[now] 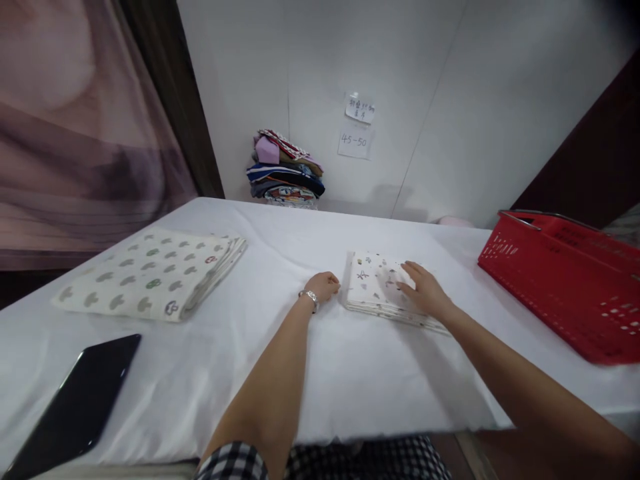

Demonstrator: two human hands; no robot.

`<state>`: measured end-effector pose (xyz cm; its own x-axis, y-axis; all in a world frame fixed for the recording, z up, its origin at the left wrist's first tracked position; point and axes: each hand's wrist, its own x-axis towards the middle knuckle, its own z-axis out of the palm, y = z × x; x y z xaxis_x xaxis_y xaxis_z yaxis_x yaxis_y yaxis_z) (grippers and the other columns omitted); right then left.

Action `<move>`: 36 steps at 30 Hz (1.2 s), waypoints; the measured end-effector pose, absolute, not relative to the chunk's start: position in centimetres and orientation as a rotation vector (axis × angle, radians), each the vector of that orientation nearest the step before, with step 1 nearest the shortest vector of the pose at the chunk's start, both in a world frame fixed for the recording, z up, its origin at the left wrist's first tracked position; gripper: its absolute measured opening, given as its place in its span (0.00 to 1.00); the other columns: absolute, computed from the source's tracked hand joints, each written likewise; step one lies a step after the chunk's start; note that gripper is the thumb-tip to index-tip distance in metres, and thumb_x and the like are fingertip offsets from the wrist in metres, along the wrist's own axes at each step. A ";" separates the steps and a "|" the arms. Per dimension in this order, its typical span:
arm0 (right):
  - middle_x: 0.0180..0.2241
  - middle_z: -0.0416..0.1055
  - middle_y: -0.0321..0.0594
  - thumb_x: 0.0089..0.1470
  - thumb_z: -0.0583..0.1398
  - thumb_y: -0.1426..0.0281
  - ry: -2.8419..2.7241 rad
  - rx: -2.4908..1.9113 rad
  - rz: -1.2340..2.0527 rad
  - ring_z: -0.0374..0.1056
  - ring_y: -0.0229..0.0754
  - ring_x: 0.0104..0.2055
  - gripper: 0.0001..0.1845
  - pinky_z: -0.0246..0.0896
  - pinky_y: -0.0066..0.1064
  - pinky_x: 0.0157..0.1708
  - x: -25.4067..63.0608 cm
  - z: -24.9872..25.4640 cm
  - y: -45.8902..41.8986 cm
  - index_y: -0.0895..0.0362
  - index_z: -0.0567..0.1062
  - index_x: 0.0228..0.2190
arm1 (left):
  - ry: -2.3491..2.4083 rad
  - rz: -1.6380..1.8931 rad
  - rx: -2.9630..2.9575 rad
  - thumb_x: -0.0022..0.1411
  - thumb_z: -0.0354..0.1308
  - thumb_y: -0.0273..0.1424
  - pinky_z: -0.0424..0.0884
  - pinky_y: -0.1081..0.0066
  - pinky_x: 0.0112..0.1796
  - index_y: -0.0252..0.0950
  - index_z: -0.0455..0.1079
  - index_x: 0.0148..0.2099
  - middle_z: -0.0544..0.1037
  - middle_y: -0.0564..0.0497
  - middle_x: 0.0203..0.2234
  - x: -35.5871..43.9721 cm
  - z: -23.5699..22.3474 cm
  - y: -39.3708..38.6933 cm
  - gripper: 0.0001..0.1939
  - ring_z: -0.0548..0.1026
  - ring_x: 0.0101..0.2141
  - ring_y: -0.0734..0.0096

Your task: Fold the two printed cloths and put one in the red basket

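Note:
A folded white cloth (373,280) with small scattered prints lies on the white-covered table in front of me. My right hand (424,288) rests flat on the right part of its top, fingers stretched out, hiding some of the print. Just left of the cloth's left edge is my left hand (323,287), its fingers curled in and nothing visible in them. A small gap seems to separate its fingertips from the cloth. To the left lies a larger folded cream cloth (150,272) with mushroom-shaped prints, its layered edge facing right.
A dark flat tablet-like device (80,400) lies at the front left of the table (280,373). A red plastic basket (565,287) stands at the right. Behind the table's far edge is a stack of folded fabrics (286,170). Handwritten paper notes (355,142) hang on the wall.

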<state>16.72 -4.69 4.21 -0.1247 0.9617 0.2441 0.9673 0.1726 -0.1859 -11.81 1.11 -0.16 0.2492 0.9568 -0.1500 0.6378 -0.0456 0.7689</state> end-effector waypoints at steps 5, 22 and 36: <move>0.61 0.45 0.44 0.57 0.47 0.55 -2.232 -1.742 0.057 0.37 0.48 0.63 0.29 0.38 0.44 0.58 11.9 2.8 -2.4 0.56 0.58 0.56 | 1.506 0.572 1.827 0.54 0.53 0.35 0.65 0.76 0.28 0.39 0.71 0.35 0.78 0.54 0.30 -11.3 -0.4 0.9 0.09 0.73 0.27 0.74; 0.63 0.40 0.43 0.58 0.42 0.54 -2.377 -1.963 0.089 0.34 0.48 0.64 0.30 0.34 0.49 0.57 11.4 -1.5 -1.2 0.51 0.52 0.58 | 1.573 0.561 1.766 0.54 0.53 0.39 0.65 0.71 0.40 0.36 0.70 0.45 0.75 0.44 0.42 -7.9 -0.9 0.1 0.18 0.71 0.43 0.63; 0.63 0.40 0.43 0.59 0.42 0.55 -2.406 -1.998 0.078 0.35 0.48 0.63 0.30 0.34 0.48 0.57 10.9 -0.9 -1.3 0.53 0.52 0.59 | 1.502 0.580 1.645 0.48 0.56 0.32 0.66 0.73 0.31 0.36 0.65 0.43 0.77 0.47 0.32 -8.3 -0.5 0.1 0.17 0.74 0.32 0.68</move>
<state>10.86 -1.34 -0.86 -0.1842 0.9826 -0.0218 0.9820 0.1831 -0.0465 -8.34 0.09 -0.53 0.1842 0.9652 -0.1857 0.5899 0.0426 0.8063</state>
